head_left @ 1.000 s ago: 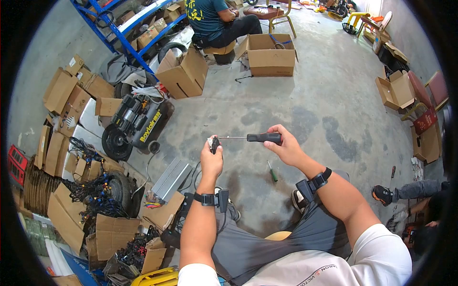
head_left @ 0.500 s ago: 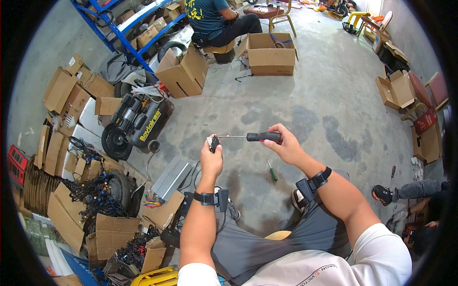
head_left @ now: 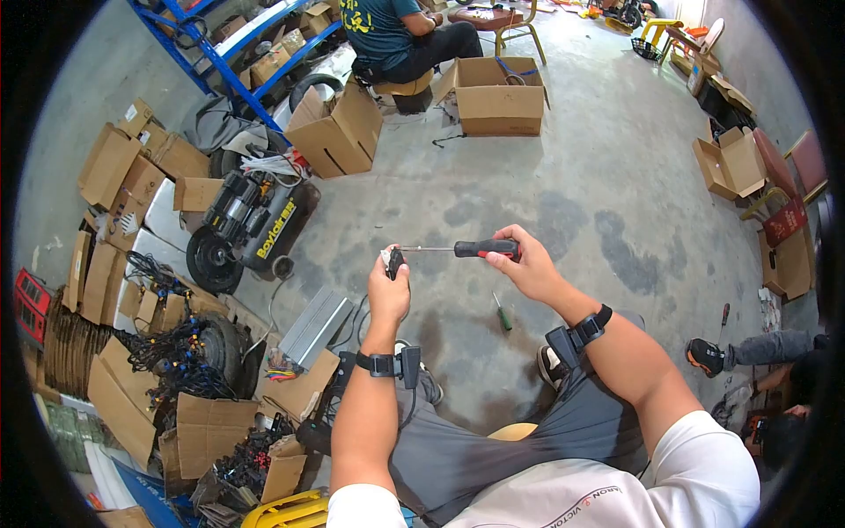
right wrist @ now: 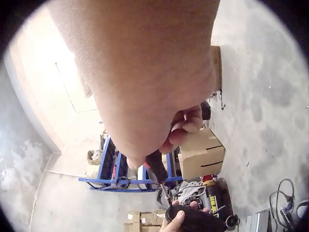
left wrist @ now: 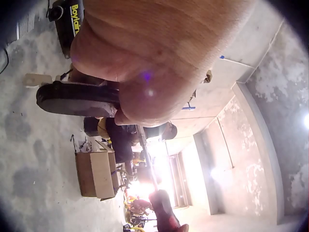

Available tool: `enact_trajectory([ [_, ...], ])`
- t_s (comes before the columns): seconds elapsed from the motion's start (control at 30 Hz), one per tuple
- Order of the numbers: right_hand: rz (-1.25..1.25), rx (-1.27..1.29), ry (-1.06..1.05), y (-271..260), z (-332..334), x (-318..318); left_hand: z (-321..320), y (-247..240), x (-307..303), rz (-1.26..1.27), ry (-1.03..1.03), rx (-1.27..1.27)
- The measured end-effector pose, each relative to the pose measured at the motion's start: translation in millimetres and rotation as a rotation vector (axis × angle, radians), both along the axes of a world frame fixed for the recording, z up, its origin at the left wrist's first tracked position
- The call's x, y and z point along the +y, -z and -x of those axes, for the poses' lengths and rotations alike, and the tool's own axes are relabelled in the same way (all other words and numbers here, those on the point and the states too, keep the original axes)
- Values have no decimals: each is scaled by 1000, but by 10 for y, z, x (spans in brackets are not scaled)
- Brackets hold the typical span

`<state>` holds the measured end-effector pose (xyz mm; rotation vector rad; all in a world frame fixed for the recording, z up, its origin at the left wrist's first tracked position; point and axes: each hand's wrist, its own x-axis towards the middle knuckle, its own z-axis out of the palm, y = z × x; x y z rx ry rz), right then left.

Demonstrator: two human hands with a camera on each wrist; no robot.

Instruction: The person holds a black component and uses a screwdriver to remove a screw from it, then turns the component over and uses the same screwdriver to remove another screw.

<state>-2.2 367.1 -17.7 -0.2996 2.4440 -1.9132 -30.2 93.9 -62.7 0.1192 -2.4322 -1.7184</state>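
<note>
My left hand (head_left: 388,290) grips a small black part (head_left: 395,261) with something white beside it. In the left wrist view that black part (left wrist: 77,99) has a long rounded shape and sticks out past the palm. My right hand (head_left: 532,268) holds the black and red handle of a screwdriver (head_left: 486,250), its shaft lying level and pointing left. The shaft's tip meets the black part at my left fingers; the exact contact is hidden. In the right wrist view the screwdriver (right wrist: 156,166) slants down to the black part (right wrist: 195,220).
A green-handled screwdriver (head_left: 503,315) lies on the floor below my hands. To the left stand an air compressor (head_left: 264,231), a silver metal box (head_left: 315,328) and piled cartons. An open carton (head_left: 500,113) sits ahead, near a seated person (head_left: 405,40). Another person's shoe (head_left: 704,357) is at right.
The right thumb and fingers have shifted slightly on the screwdriver handle, and more red shows on it. Both hands stay in nearly the same place.
</note>
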Motion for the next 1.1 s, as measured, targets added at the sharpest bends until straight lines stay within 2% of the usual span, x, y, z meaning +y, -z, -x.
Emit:
enact_trajectory([
  [0.1, -51, -53, 39, -15, -1, -8, -21, -39, 32, -16, -6, -16],
  [0.17, 86, 9, 56, 82, 21, -22, -16, -39, 34, 2, -3, -3],
  [0.3, 168, 111, 26, 127, 19, -27, -11, -37, 33, -15, -11, 8],
  [0.37, 51, 5, -21, 153, 40, 13, -7, -35, 23, -14, -12, 1],
  [0.47, 7, -93, 21, 57, 22, 1, 7, 3, 3, -7, -13, 1],
  [0.6, 13, -94, 41, 81, 26, -13, -2, -4, 9, 14, -8, 39],
  [0.67, 95, 34, 52, 69, -5, -34, 1, -4, 10, 1, -10, 38],
  [0.77, 216, 27, -8, 150, 24, -29, 0, -2, 12, -18, -12, 43],
  [0.9, 95, -82, 6, 110, 46, 9, 3, -8, -3, 18, -10, 35],
  [0.97, -134, -187, 21, 78, 69, 33, 1, -29, 13, -5, -18, 16],
  [1.1, 18, -80, 72, 177, 47, -13, 13, -20, 18, -28, -22, 12],
])
